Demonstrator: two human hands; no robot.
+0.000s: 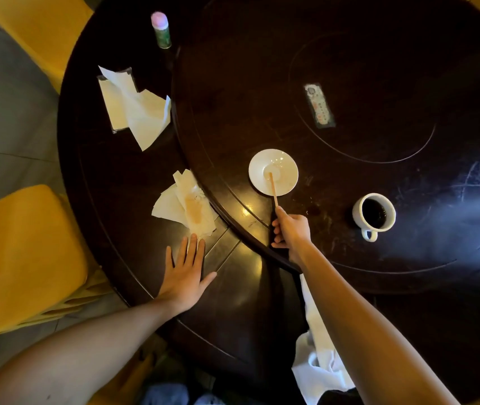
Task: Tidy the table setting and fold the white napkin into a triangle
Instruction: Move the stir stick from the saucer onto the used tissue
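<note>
My right hand [290,230] is shut on a thin wooden stir stick [272,185] whose far end rests in a white saucer [284,165] on the dark turntable. My left hand [184,273] lies flat and open on the table, its fingertips just touching a crumpled, brown-stained white paper napkin [187,204]. A white cup of dark coffee [374,213] stands right of the saucer. More white napkins [136,108] spill from a dark holder at the upper left. A white cloth [317,355] hangs off the near table edge under my right forearm.
The round dark wooden table [116,185] carries a raised turntable [349,83]. A small green bottle with a pink cap [160,30] stands at the far left edge. A small card-like object [319,106] lies on the turntable. Yellow-covered chairs [22,258] stand at the left.
</note>
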